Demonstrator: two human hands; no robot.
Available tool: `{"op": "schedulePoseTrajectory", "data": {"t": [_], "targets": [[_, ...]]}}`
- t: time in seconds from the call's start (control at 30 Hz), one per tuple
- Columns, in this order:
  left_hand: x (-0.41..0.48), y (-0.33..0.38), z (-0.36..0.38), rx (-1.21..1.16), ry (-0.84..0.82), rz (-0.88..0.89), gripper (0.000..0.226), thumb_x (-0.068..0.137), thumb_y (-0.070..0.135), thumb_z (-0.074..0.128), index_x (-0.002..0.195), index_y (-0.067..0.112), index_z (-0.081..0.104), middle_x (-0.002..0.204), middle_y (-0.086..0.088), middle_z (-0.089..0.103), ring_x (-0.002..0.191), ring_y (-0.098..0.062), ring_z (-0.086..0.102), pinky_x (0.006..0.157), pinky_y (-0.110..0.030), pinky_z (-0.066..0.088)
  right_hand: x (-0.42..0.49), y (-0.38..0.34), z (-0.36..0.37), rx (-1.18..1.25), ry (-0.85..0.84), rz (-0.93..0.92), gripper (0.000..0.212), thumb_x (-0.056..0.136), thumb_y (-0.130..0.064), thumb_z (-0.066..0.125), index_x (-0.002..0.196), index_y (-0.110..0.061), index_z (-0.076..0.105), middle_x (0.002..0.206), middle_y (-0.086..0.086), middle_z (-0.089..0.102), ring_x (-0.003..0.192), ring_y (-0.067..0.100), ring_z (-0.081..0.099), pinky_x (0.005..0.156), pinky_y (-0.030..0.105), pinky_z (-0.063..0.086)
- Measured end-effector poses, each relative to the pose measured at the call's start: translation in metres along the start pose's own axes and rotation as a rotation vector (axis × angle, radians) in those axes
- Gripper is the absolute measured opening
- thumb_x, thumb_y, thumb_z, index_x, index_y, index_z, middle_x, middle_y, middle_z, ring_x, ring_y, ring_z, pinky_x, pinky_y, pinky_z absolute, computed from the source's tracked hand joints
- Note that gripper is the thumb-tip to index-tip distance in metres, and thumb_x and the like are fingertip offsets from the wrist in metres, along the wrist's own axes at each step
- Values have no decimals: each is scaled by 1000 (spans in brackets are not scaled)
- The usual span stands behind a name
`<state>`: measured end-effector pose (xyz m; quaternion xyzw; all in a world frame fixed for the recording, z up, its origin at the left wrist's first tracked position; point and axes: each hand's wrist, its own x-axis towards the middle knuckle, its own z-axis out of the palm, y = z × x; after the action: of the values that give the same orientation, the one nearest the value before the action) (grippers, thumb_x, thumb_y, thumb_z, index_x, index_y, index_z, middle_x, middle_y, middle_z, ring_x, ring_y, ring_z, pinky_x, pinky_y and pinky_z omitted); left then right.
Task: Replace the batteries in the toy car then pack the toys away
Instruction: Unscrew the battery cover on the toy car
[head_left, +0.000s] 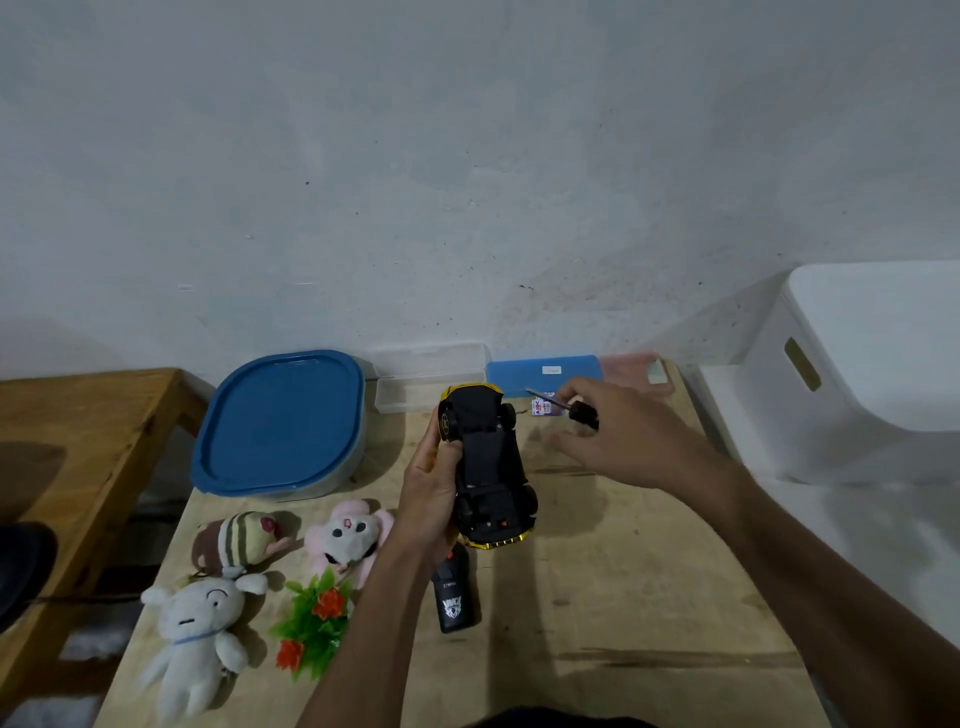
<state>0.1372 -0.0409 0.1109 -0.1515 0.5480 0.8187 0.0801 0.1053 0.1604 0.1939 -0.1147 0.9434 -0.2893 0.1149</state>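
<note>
My left hand (431, 488) grips a black and gold toy car (485, 462), turned upside down above the plywood table (649, 597). To the car's right, my right hand (623, 436) holds a small screwdriver (563, 408) with a black handle, its metal tip pointing left. A pack of batteries (543, 408) lies on the table just behind that hand. A black remote control (454, 592) lies below the car. Three plush toys sit at the left: a striped one (239, 540), a pink one (345, 535) and a white one (195, 623).
A grey container with a blue lid (280, 421) stands at the back left. A clear box (431, 376), a blue case (545, 371) and a pink case (631, 366) line the wall. Plastic flowers (314, 618) lie near the plush toys. A white bin (857, 364) stands at right.
</note>
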Motion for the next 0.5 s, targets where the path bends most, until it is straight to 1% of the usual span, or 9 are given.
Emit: {"op": "schedulePoseTrajectory", "data": {"t": [0.03,0.1,0.13,0.2,0.23,0.33,0.37,0.43,0.5], "targets": [[0,0,0,1,-5,-4,47,101,10,46,141,32,53,98,-15,70,72,-25,64,60,-33,58,0,2,10,127,30,28,30,81,-53,67,104,-34,60,74,-16,53,68,2,54,65,27,46],[-1,-2,2,3,-28,-9,44,102,11,43,141,29,54,109,-21,71,76,-25,68,61,-35,59,0,7,33,288,71,59,31,76,-57,71,99,-38,67,69,-11,56,67,4,55,69,30,48],[-1,-2,2,4,-38,-15,43,103,11,42,141,29,53,116,-23,70,80,-27,70,62,-36,59,0,9,44,340,78,71,29,74,-58,72,97,-40,68,69,-9,58,65,5,55,67,30,48],[-2,-2,5,7,-57,-29,42,103,12,42,141,29,54,122,-25,68,85,-29,70,65,-38,59,0,10,60,450,92,97,25,74,-52,75,96,-41,68,66,-9,56,62,5,53,64,28,44],[-2,-2,6,9,-66,-37,42,103,13,43,140,29,54,123,-24,67,88,-31,70,66,-39,59,0,10,64,513,101,111,23,76,-46,77,95,-36,69,67,-9,56,62,4,53,65,27,44],[-1,-4,7,17,-65,-60,42,102,14,44,140,30,54,122,-22,68,94,-34,67,73,-41,59,0,9,63,769,123,128,13,80,-28,77,89,-19,72,77,-8,69,71,2,63,71,19,49],[-1,-5,7,23,-59,-66,43,102,14,44,141,31,54,122,-22,68,95,-34,66,75,-42,58,-1,11,60,846,112,140,11,82,-25,75,88,-17,72,74,-10,71,67,-1,63,67,16,48],[1,-7,5,27,-39,-82,43,102,14,42,140,30,54,118,-21,70,93,-33,68,77,-43,58,-3,20,52,941,81,177,11,86,-24,71,93,-15,73,62,-17,65,53,-7,55,52,8,39],[3,-7,1,11,-19,-97,43,101,14,41,138,29,56,108,-18,72,85,-29,70,71,-41,59,-4,42,50,982,108,249,16,87,-28,69,97,-16,73,54,-20,59,46,-6,49,47,9,34]]}}
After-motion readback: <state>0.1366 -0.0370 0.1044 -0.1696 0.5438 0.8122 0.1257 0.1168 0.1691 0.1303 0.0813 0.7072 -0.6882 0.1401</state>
